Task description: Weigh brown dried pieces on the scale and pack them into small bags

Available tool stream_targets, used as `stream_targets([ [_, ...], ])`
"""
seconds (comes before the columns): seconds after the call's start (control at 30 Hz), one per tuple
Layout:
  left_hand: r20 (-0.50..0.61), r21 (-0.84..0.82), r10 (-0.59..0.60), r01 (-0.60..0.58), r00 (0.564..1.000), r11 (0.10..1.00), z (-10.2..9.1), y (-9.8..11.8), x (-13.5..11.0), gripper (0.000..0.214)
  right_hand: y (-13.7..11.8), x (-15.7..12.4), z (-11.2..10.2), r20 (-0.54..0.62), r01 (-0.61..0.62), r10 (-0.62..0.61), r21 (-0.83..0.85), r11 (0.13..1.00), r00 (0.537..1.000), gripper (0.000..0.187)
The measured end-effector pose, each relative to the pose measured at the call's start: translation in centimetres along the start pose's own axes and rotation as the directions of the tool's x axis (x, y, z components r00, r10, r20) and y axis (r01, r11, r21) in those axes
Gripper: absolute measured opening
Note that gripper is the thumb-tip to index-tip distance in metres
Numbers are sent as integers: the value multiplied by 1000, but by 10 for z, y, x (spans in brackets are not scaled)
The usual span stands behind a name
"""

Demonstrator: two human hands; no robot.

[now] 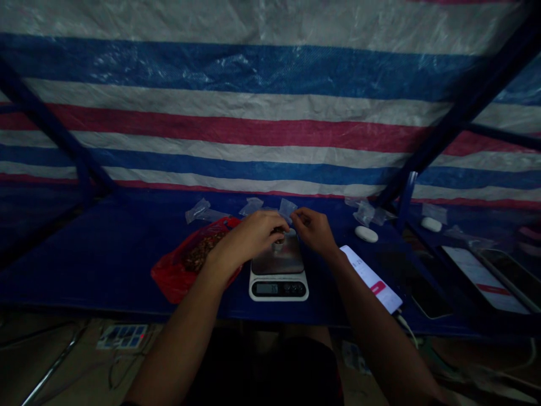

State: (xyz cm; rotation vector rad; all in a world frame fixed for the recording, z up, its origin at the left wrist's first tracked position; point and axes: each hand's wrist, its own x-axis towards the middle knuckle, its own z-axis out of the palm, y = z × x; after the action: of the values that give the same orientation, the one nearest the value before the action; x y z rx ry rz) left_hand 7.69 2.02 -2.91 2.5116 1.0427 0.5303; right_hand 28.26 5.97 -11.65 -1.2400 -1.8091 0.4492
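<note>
I see forearms (186, 321) | left hand (253, 239) closed on something small (278, 237) above scale (279, 287) (too dark to identify) | right hand (313, 231) pinching clear bag (288, 210)

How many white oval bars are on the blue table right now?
2: one white bar right of the scale, another white bar farther right; more could be hidden.
</note>
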Motion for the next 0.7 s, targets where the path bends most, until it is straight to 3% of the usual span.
stream_targets([
  [0.23, -28, -48, 13, -14, 1000, 999, 17, -17, -3, 13, 0, 0, 1, 5, 1, 0, -17, 1000, 1000, 27],
  [0.7, -43, -86, -1, -3, 999, 996, 18, -15, -5, 22, 0, 0, 1, -19, -6, 5, -27, 1000, 1000, 28],
])
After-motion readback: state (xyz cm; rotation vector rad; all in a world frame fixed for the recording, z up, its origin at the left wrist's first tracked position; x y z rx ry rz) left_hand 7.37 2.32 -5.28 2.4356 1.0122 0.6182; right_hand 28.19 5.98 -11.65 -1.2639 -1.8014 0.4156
